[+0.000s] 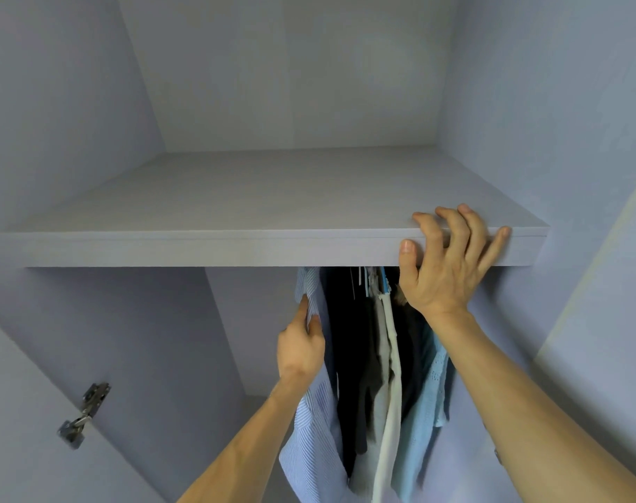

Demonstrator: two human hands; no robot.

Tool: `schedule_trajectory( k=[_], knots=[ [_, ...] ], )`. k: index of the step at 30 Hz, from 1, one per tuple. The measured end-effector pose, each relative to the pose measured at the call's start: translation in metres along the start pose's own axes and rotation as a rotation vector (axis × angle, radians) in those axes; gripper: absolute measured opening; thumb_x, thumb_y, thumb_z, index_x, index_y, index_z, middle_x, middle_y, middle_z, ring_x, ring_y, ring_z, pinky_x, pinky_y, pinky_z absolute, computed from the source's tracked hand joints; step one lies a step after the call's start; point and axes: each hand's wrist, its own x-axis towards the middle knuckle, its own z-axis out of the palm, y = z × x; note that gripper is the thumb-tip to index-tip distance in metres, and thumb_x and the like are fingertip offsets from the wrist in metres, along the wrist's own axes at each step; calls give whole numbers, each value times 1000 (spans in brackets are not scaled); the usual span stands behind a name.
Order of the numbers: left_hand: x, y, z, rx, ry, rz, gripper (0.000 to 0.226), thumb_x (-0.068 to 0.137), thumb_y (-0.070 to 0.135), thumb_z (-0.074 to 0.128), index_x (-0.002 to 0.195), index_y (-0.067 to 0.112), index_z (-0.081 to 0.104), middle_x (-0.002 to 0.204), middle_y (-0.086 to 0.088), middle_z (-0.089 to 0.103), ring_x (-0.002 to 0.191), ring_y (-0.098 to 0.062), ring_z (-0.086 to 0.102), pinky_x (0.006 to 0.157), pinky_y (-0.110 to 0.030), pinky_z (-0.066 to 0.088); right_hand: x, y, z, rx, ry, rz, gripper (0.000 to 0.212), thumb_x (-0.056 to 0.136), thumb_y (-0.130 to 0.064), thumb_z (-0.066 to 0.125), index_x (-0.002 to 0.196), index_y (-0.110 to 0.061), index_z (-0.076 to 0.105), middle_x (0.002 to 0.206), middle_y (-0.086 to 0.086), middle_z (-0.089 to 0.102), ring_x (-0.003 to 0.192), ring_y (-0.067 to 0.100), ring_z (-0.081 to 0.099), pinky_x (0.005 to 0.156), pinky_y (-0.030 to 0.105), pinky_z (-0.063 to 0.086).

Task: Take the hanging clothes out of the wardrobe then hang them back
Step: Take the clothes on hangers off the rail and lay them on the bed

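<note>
Several garments hang close together under the wardrobe shelf (236, 245), right of centre. The leftmost is a pale blue striped shirt (314, 441). Beside it hang a dark garment (349, 357), a white one (390, 393) and a light blue knit one (423, 412). My left hand (300, 348) pinches the striped shirt near its shoulder, thumb and fingers on the fabric. My right hand (445, 263) rests on the shelf's front edge, fingers curled over the top and thumb on the face. The rail and hanger hooks are hidden behind the shelf.
The upper compartment above the shelf shows only bare pale walls. An open door with a metal hinge (84, 415) stands at the lower left. A partition wall (229, 339) sits just left of the clothes; the wardrobe's right wall (563, 303) is close to them.
</note>
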Motion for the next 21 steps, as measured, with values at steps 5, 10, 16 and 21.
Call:
schedule_trajectory(
  k=[5, 10, 16, 21],
  knots=[
    [-32, -38, -25, 44, -22, -19, 51, 104, 26, 42, 153, 35, 31, 47, 11, 38, 39, -7, 34, 44, -24, 40, -7, -11, -8, 49, -10, 30, 46, 99, -38, 46, 139, -15, 53, 146, 16, 47, 143, 37, 31, 115, 69, 14],
    [-56, -84, -58, 158, -12, -96, 50, 103, 29, 43, 151, 41, 34, 48, 7, 49, 41, -9, 42, 55, -36, 52, -108, -85, -27, 354, -408, -99, 69, 90, -34, 59, 151, -14, 35, 160, 18, 25, 151, 35, 17, 119, 59, 18],
    [-142, -134, -121, 340, 17, -155, 55, 101, 30, 43, 145, 58, 25, 57, 7, 53, 57, -19, 53, 61, -31, 52, -227, -163, -49, 721, -1110, 85, 74, 89, -58, 43, 147, -14, 34, 156, 7, 36, 140, 28, 38, 109, 44, 41],
    [-277, -165, -176, 618, 58, -182, 59, 100, 35, 39, 151, 54, 15, 82, 7, 67, 67, -24, 59, 56, -28, 45, -249, -225, -70, 928, -1271, -61, 84, 89, -73, 35, 154, -19, 27, 161, 3, 27, 148, 22, 24, 119, 40, 26]
  ],
)
